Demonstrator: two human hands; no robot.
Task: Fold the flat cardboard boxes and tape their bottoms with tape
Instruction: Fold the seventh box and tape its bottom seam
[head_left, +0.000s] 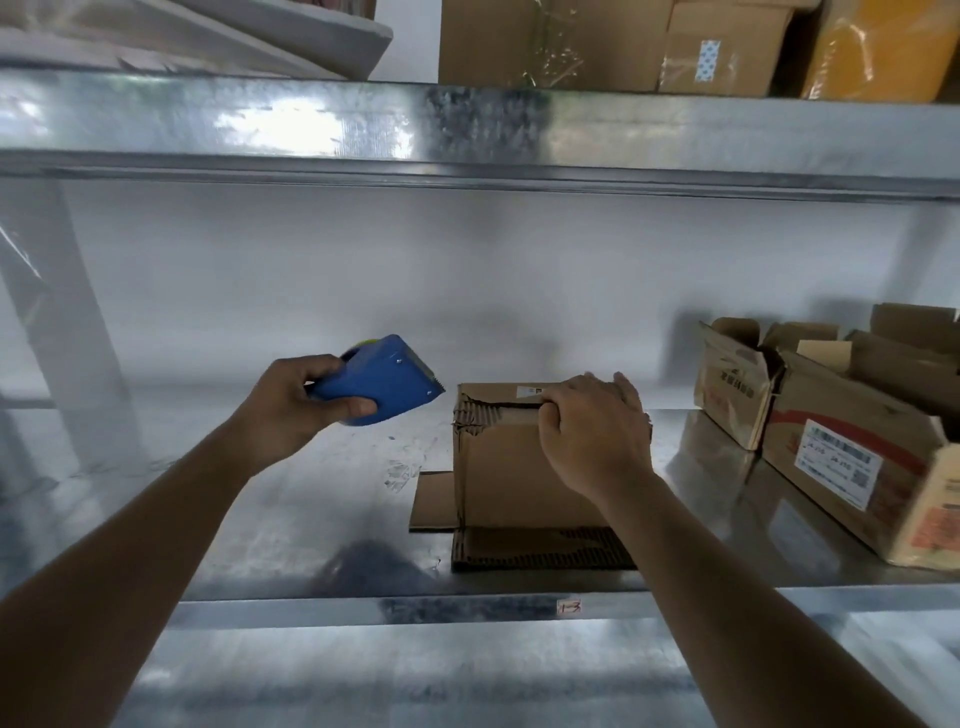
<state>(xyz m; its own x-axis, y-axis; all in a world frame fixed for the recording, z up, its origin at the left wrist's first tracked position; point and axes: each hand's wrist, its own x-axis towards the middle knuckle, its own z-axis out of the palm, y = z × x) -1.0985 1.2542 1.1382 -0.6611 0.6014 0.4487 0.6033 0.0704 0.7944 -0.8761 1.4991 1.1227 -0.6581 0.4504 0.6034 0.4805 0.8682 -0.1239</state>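
A small brown cardboard box (498, 478) stands on the metal shelf (291, 519), its lower flaps spread flat on the shelf toward me and to the left. My right hand (592, 431) lies over the box's top right edge, thumb hooked on the near upper rim and fingers across the closed top flaps. My left hand (291, 405) grips a blue tape dispenser (382, 382) in the air just left of the box's top, its toothed blade pointing at the box. The torn top left corner shows bare corrugation.
Two folded boxes (852, 441) with labels sit at the right of the shelf. An upper shelf beam (467, 130) carries larger cartons (613, 41). A shelf post (67, 322) stands at the left. The shelf's front lip (467, 608) runs below my forearms.
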